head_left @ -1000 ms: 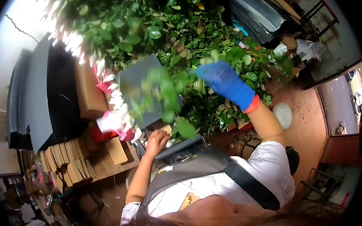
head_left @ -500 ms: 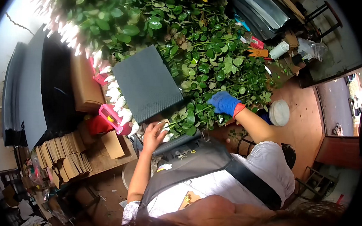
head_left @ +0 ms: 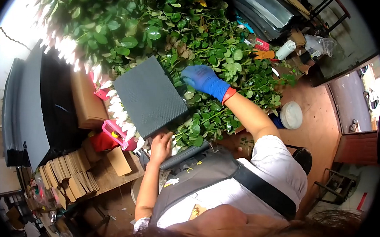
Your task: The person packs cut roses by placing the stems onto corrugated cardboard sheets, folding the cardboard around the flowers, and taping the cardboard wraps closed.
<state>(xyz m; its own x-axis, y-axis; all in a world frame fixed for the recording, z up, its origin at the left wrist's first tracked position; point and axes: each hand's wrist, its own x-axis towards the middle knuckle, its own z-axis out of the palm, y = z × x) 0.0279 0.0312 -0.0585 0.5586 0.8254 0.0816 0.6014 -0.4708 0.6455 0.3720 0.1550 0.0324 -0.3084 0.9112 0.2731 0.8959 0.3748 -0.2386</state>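
A dark grey corrugated sheet point(head_left: 149, 96) lies tilted over a bunch of white rose buds point(head_left: 119, 109) and leafy green rose stems point(head_left: 208, 115). My bare left hand point(head_left: 160, 148) is at the sheet's near corner, its fingers bent against the edge and partly hidden; it seems to grip that edge. In a blue knitted glove with a red cuff, my right hand point(head_left: 205, 81) hovers above the leaves beside the sheet's right side. Its fingers are loosely curved, and nothing shows in them.
More rose stems point(head_left: 130, 30) pile up at the back. To the left stand grey sheets point(head_left: 23, 107), folded brown cardboard point(head_left: 69, 171) and a pink plastic dispenser point(head_left: 117, 133). Orange-handled tool point(head_left: 263, 54) and white roll point(head_left: 286, 50) sit at back right; a white bucket point(head_left: 291, 115) is on the floor.
My right hand has moved left and away from me, from the near stems to beside the sheet. My left fingers, spread before, have drawn together at the sheet's near edge.
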